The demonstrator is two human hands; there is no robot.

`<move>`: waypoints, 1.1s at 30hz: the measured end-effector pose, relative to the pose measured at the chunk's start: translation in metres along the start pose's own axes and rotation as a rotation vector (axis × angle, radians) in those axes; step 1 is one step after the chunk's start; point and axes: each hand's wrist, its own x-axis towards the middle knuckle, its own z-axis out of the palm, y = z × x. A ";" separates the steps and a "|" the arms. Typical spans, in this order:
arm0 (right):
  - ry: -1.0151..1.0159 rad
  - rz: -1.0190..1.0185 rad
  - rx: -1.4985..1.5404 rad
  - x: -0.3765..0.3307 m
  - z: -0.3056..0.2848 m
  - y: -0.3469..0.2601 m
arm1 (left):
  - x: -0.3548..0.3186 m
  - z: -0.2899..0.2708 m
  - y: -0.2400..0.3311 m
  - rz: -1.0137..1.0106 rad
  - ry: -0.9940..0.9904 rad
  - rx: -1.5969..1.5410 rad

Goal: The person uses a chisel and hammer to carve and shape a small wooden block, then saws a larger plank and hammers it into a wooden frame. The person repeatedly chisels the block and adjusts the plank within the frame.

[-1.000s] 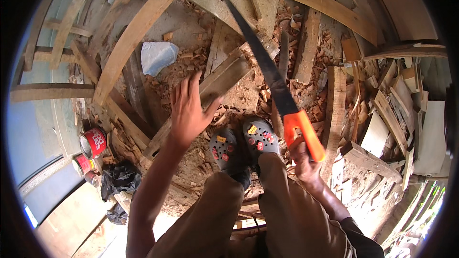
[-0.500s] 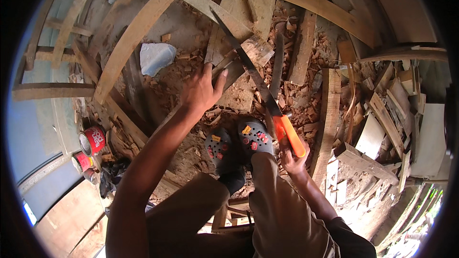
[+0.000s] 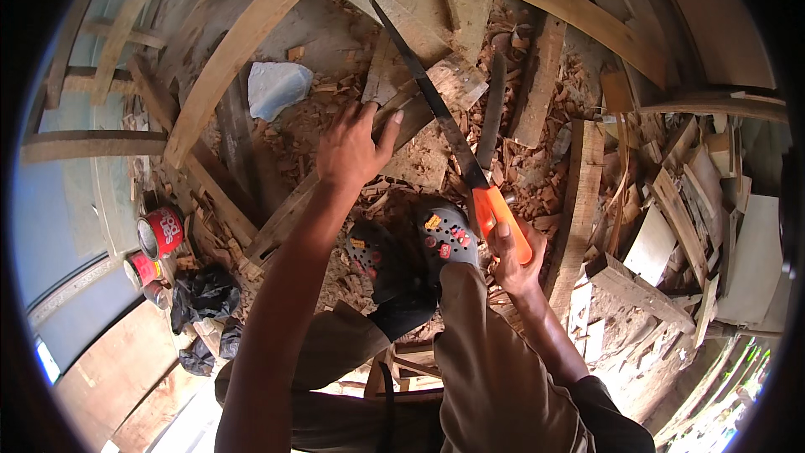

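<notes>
My right hand [image 3: 518, 262] is closed round the orange handle of a handsaw [image 3: 449, 132], its thumb along the top. The dark blade points away and to the left, crossing over a wooden plank [image 3: 412, 123]. My left hand [image 3: 354, 141] presses on that plank left of the blade, fingers over its far edge and thumb on the near side. The plank slants from lower left to upper right, its far end on other boards. Whether the saw teeth touch the wood I cannot tell. A dark, machete-like blade [image 3: 495, 109] lies just right of the saw.
My clogs [image 3: 446, 239] stand just below the plank. Wood chips cover the ground. A pale block [image 3: 278, 90] lies left of my hand, red cans [image 3: 161, 233] and a black plastic bag [image 3: 205, 295] further left. A thick beam [image 3: 579, 201] and scrap wood [image 3: 683, 218] lie to the right.
The saw and my right hand have shifted slightly nearer me, and the thumb now shows on the handle. My left hand stays on the plank, its fingers slightly more spread.
</notes>
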 end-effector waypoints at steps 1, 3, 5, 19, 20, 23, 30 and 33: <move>-0.007 -0.002 0.007 0.000 0.000 0.004 | 0.000 0.000 0.000 0.008 0.006 -0.002; -0.043 0.015 0.008 -0.006 -0.006 0.015 | 0.000 0.001 -0.001 0.002 -0.005 0.006; -0.089 0.098 -0.051 -0.017 -0.020 0.027 | 0.000 0.003 -0.001 -0.010 0.020 -0.004; -0.231 -0.070 -0.123 0.044 0.005 0.022 | -0.001 0.002 -0.001 -0.057 0.001 -0.041; -0.180 -0.045 -0.001 0.019 -0.009 0.021 | -0.003 0.003 -0.001 -0.079 -0.025 -0.045; -0.102 -0.280 -0.024 -0.028 -0.054 0.012 | -0.003 0.006 -0.003 0.014 0.083 0.044; -0.046 0.035 0.152 0.069 0.027 -0.014 | -0.005 0.004 0.003 -0.063 0.057 -0.009; 0.058 -0.107 0.198 0.097 0.032 -0.033 | -0.003 0.003 0.003 -0.034 0.079 -0.014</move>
